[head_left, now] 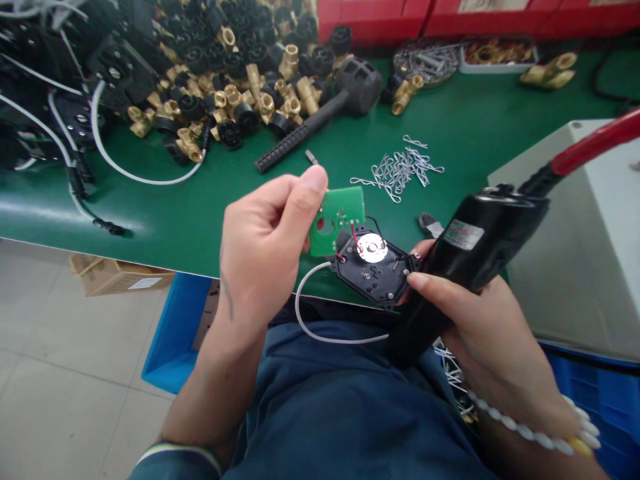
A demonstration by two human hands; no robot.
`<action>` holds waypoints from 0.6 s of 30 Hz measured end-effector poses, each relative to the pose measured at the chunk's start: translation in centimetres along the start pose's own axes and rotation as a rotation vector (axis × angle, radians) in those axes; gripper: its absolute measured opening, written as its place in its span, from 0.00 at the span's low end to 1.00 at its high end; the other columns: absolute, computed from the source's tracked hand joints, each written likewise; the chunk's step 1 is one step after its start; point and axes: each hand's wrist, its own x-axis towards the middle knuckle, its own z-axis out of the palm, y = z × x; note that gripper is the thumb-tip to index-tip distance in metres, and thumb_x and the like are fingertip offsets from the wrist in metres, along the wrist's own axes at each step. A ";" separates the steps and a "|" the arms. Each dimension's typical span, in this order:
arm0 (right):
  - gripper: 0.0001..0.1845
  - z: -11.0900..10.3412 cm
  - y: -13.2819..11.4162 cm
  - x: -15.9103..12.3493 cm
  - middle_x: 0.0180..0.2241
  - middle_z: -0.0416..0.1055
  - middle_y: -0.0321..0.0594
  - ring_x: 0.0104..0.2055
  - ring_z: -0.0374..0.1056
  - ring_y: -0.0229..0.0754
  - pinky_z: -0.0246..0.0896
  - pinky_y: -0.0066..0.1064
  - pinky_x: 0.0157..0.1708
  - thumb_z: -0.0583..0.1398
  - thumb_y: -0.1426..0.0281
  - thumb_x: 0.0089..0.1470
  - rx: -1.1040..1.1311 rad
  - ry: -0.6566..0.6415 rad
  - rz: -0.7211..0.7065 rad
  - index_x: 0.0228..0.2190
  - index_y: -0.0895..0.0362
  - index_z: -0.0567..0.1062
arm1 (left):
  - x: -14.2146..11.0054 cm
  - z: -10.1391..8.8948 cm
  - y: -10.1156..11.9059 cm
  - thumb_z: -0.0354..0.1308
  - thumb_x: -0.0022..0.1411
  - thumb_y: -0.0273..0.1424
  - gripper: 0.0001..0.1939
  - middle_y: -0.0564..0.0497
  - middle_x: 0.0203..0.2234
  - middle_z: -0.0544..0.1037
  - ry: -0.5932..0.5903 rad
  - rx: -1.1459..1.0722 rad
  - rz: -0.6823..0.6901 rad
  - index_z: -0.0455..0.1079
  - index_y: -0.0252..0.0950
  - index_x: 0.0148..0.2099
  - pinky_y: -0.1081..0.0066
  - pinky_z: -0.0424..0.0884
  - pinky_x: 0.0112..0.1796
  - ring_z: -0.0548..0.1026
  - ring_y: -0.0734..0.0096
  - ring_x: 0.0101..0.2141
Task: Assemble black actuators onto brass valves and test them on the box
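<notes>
My left hand (270, 240) pinches a green circuit board (350, 207) by its left side, thumb on top. Thin red and black wires run from the board to a black plastic housing (370, 273) with a round silvery disc (373, 247) on it. A white cable (303, 313) curves from the housing's left corner. My right hand (470, 307) is closed, with thumb and fingers gripping the housing's right edge. A black electric screwdriver (465, 240) with a red cord also lies in that hand; its lower end is out of clear sight.
Brass valves with black caps (255, 93) are heaped at the back left, beside a black rubber mallet (320, 113). Wire clips (400, 167) lie on the green table (230, 200). A light grey box (575, 253) stands right, black units with white cables (75, 120) far left.
</notes>
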 end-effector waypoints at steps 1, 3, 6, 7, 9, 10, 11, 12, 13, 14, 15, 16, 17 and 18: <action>0.19 0.0 0.0 0.0 0.25 0.70 0.32 0.25 0.70 0.34 0.65 0.25 0.25 0.71 0.67 0.43 0.002 0.001 0.009 0.36 0.55 0.71 | 1.1 0.4 -0.5 0.57 0.71 0.41 0.24 0.56 0.16 0.62 -0.033 -0.013 0.015 0.61 0.39 0.22 0.73 0.61 0.23 0.64 0.76 0.21; 0.20 0.1 0.0 0.0 0.25 0.70 0.32 0.25 0.70 0.35 0.65 0.25 0.25 0.71 0.67 0.43 0.003 0.009 0.033 0.37 0.56 0.71 | 3.1 1.5 -1.6 0.57 0.70 0.43 0.25 0.56 0.17 0.63 -0.207 -0.066 -0.032 0.63 0.38 0.22 0.74 0.56 0.20 0.61 0.77 0.19; 0.21 0.1 0.0 0.0 0.24 0.70 0.32 0.24 0.70 0.35 0.66 0.25 0.25 0.70 0.66 0.43 -0.011 0.006 0.059 0.38 0.57 0.70 | 4.7 2.7 -3.0 0.57 0.69 0.48 0.25 0.55 0.18 0.66 -0.349 -0.086 -0.076 0.67 0.38 0.24 0.74 0.57 0.21 0.61 0.77 0.19; 0.21 0.0 0.0 0.1 0.24 0.70 0.32 0.24 0.70 0.36 0.66 0.26 0.26 0.70 0.66 0.43 -0.016 0.004 0.060 0.38 0.57 0.70 | 4.8 2.8 -3.2 0.57 0.68 0.50 0.25 0.55 0.19 0.67 -0.319 -0.073 -0.046 0.68 0.38 0.25 0.73 0.59 0.22 0.62 0.76 0.20; 0.21 0.0 0.0 0.2 0.24 0.70 0.32 0.24 0.70 0.36 0.67 0.27 0.26 0.70 0.65 0.43 -0.015 0.003 0.049 0.37 0.57 0.70 | 4.2 2.5 -3.5 0.56 0.68 0.51 0.23 0.55 0.20 0.68 -0.181 -0.040 0.039 0.70 0.38 0.28 0.72 0.62 0.24 0.65 0.75 0.21; 0.21 0.0 0.0 0.2 0.25 0.70 0.32 0.25 0.70 0.36 0.67 0.27 0.27 0.70 0.65 0.44 -0.011 0.005 0.042 0.38 0.57 0.70 | 3.6 2.2 -3.5 0.56 0.69 0.50 0.22 0.55 0.20 0.69 -0.103 -0.025 0.073 0.71 0.39 0.30 0.72 0.62 0.25 0.66 0.75 0.22; 0.21 0.1 -0.1 0.3 0.25 0.70 0.33 0.25 0.71 0.36 0.67 0.27 0.27 0.70 0.65 0.44 -0.007 0.008 0.038 0.38 0.57 0.70 | 2.8 1.8 -3.5 0.55 0.70 0.49 0.21 0.56 0.21 0.70 -0.031 -0.009 0.092 0.71 0.39 0.31 0.72 0.63 0.25 0.67 0.75 0.22; 0.21 0.1 -0.1 0.3 0.25 0.71 0.33 0.25 0.71 0.37 0.67 0.27 0.28 0.70 0.65 0.44 -0.003 0.010 0.035 0.38 0.57 0.70 | 1.8 1.4 -3.4 0.54 0.71 0.47 0.19 0.56 0.22 0.70 0.028 0.006 0.102 0.70 0.39 0.33 0.72 0.64 0.25 0.67 0.75 0.22; 0.20 0.2 -0.1 0.3 0.24 0.71 0.33 0.25 0.71 0.37 0.67 0.27 0.28 0.70 0.65 0.45 0.001 0.012 0.035 0.38 0.57 0.70 | 0.7 1.0 -3.4 0.54 0.72 0.44 0.17 0.56 0.23 0.72 0.079 0.031 0.110 0.70 0.39 0.33 0.72 0.65 0.26 0.67 0.75 0.22; 0.20 0.3 -0.2 0.3 0.24 0.71 0.33 0.25 0.71 0.37 0.67 0.27 0.29 0.69 0.65 0.46 0.007 0.012 0.033 0.38 0.57 0.70 | -0.5 0.8 -3.5 0.53 0.73 0.41 0.15 0.56 0.25 0.73 0.143 0.064 0.126 0.69 0.39 0.35 0.72 0.67 0.28 0.69 0.75 0.24; 0.19 0.3 -0.2 0.2 0.23 0.71 0.33 0.26 0.71 0.36 0.67 0.26 0.29 0.69 0.65 0.47 0.014 0.012 0.030 0.38 0.57 0.70 | -1.8 0.7 -3.6 0.52 0.73 0.39 0.14 0.55 0.28 0.74 0.197 0.105 0.145 0.69 0.39 0.36 0.72 0.69 0.31 0.71 0.75 0.27; 0.19 0.4 -0.2 0.2 0.23 0.71 0.33 0.25 0.71 0.36 0.66 0.25 0.28 0.69 0.65 0.47 0.024 0.012 0.027 0.38 0.57 0.69 | -3.1 0.8 -3.7 0.52 0.74 0.37 0.12 0.53 0.30 0.75 0.241 0.139 0.191 0.69 0.39 0.37 0.71 0.71 0.35 0.73 0.73 0.30; 0.19 0.4 -0.2 0.2 0.22 0.71 0.33 0.25 0.70 0.36 0.65 0.25 0.27 0.69 0.65 0.47 0.036 0.011 0.022 0.38 0.57 0.69 | -4.2 1.1 -3.8 0.52 0.73 0.36 0.10 0.51 0.34 0.76 0.242 0.160 0.252 0.68 0.39 0.38 0.68 0.72 0.41 0.75 0.71 0.36; 0.19 0.4 -0.1 0.1 0.22 0.71 0.33 0.25 0.70 0.35 0.64 0.24 0.27 0.69 0.65 0.47 0.047 0.006 0.019 0.38 0.56 0.69 | -5.2 1.5 -4.0 0.54 0.72 0.37 0.08 0.48 0.40 0.76 0.196 0.167 0.302 0.68 0.39 0.42 0.64 0.72 0.47 0.76 0.66 0.44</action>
